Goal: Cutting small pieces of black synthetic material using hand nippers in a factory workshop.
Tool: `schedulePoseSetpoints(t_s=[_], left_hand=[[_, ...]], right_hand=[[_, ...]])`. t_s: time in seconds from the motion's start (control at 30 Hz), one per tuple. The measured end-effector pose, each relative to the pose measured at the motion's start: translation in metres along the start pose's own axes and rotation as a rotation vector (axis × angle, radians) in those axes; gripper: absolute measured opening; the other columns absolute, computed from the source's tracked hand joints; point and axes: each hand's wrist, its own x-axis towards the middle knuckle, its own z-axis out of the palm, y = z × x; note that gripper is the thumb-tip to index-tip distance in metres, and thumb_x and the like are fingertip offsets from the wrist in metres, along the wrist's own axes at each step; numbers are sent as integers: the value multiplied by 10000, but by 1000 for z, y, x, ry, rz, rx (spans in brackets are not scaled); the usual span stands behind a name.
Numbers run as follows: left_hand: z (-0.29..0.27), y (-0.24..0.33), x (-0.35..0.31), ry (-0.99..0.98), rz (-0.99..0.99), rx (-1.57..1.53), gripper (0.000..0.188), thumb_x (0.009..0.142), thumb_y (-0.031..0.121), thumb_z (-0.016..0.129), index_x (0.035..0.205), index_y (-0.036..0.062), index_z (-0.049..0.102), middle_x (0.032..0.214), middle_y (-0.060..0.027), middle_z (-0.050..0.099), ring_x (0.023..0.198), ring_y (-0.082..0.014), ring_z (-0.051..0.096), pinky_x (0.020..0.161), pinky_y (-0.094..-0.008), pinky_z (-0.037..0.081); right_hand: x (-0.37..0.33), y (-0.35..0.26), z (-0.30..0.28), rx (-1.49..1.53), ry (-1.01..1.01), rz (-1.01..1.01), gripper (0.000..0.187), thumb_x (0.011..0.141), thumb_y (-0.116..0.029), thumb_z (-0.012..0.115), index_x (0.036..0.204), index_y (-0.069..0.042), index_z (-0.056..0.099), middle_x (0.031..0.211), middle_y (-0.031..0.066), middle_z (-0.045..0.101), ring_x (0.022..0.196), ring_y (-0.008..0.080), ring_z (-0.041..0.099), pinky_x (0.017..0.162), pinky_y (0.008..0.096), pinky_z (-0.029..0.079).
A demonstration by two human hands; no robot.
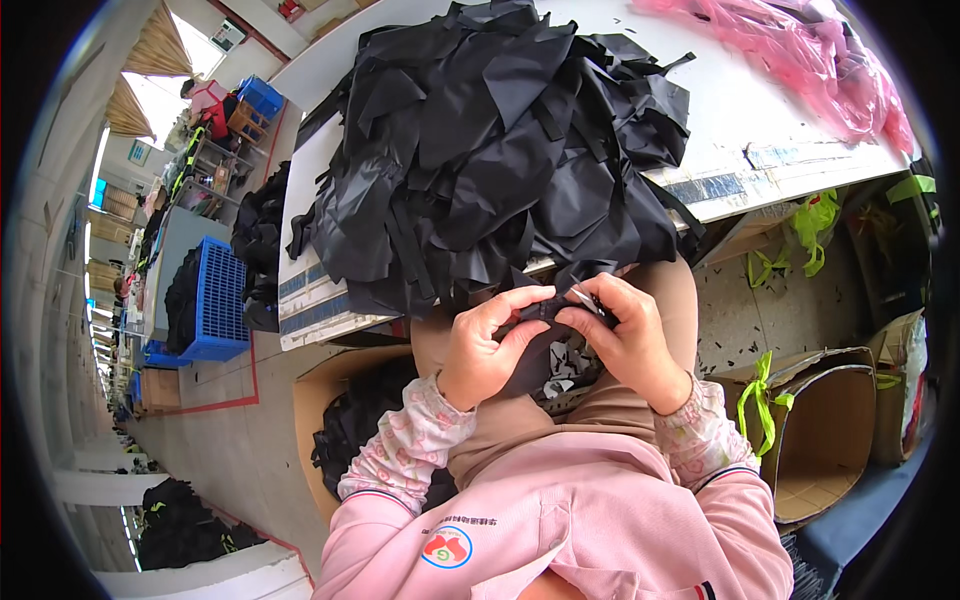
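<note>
A piece of black fabric [530,372] is stretched between my hands, just off the near edge of the table and above my lap. My left hand [490,345] pinches its edge between thumb and forefinger. Closed at the other end of the edge is my right hand [632,340], thumb and fingers together. A small pointed metal blade [583,296], like that of thread snips, sticks out from these fingers; its handle is mostly hidden in the palm. Right beyond both hands rises a big heap of black fabric pieces [470,140], some hanging over the edge.
The white table [735,100] carries pink plastic film [800,65] at the far right. Open cardboard boxes stand on both sides of me, one [825,430] at the right with green ties. A blue crate [218,300] is at the left. Black scraps litter the floor.
</note>
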Motion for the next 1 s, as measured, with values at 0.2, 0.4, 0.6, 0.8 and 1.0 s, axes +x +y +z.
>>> schedulePoseSetpoints(t_s=[0.2,0.4,0.6,0.8,1.0], left_hand=[[-5,-8,-3,26,-39,-35,218,811,-34,687,1022,21,689,1006,-83,671,859,-123,638,739,-237,508],[-7,-7,4,89,307,165,96,840,89,679,932,74,705,1095,-119,591,1166,-264,490,1040,-411,325],[-4,-17,7,-85,63,-348,166,938,154,570,870,21,642,1105,-102,645,1265,-259,450,1125,-448,230],[4,-24,1,-98,-256,-749,114,952,130,576,976,20,595,924,-31,626,865,-80,574,921,-257,431],[16,-19,-4,-27,-107,-745,146,906,49,623,1034,19,559,980,-22,607,903,-74,567,828,-220,463]], right_hand=[[-1,4,-3,22,-40,-52,198,765,-53,752,876,8,599,752,102,568,641,256,548,572,325,432],[-2,7,-2,36,-54,-141,227,742,-30,759,884,6,585,759,102,572,664,272,566,580,332,444],[-4,5,1,147,-117,-103,169,780,-28,722,835,-3,564,762,75,555,678,227,521,618,309,417],[-5,7,3,145,-109,-168,198,764,0,727,894,1,577,758,98,551,657,267,546,585,330,441],[-8,-2,2,198,-131,-42,150,820,-49,703,868,6,572,734,78,545,622,196,515,565,303,415]])
